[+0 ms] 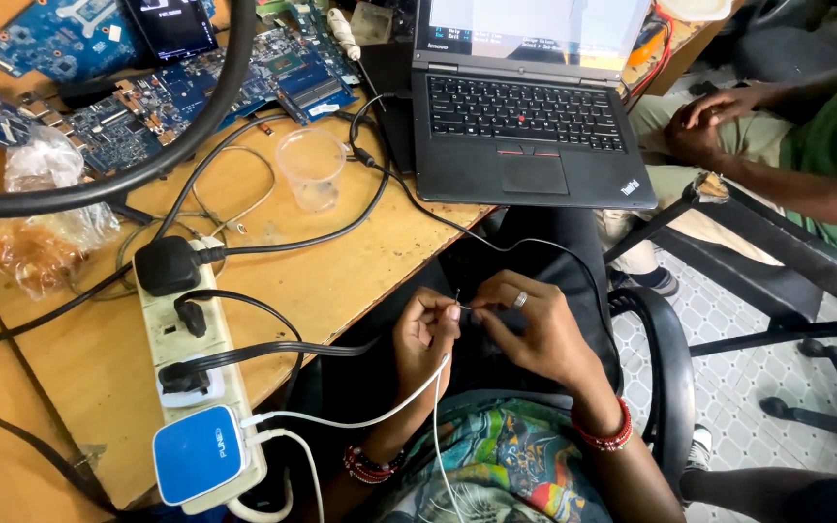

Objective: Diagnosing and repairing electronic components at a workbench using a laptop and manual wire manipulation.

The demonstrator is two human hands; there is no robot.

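Right below the laptop point(520, 107), the left hand point(425, 334) and right hand point(525, 324) are pinching a thin wire end point(459, 302), which is risking slipping or snapping under tugging.

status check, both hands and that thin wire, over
Left hand and right hand both pinching the thin wire at its end, over the lap. White cable draped across left wrist. Nothing blocking.
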